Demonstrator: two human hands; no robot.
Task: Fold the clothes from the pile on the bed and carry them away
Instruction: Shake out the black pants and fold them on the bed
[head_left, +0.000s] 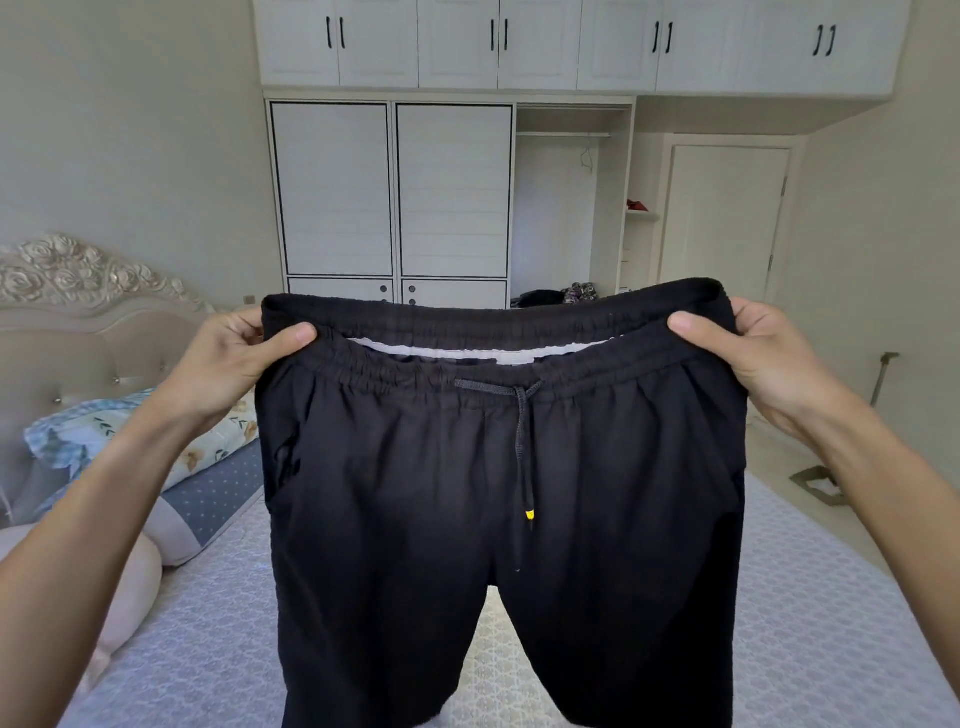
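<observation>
From the head view, a person holds up a pair of black trousers (498, 493) in the air over the bed (810, 623). The left hand (234, 358) pinches the left end of the stretchy waistband, with the thumb on the near side and the other fingers curled behind the cloth. The right hand (748, 353) pinches the right end the same way. The waistband is pulled wide between the two hands, and the two legs hang straight down.

A dark drawstring (522, 447) hangs from the middle of the waist, with a small yellow tip (530, 515). A white label (467, 354) shows inside the waistband, but no words on it can be read.

Flowery pillows (156, 441) lie near the carved headboard (78, 291). A white wardrobe (395, 192) stands against the far wall, and its right part is open with some dark clothes (545, 297) at the bottom.
</observation>
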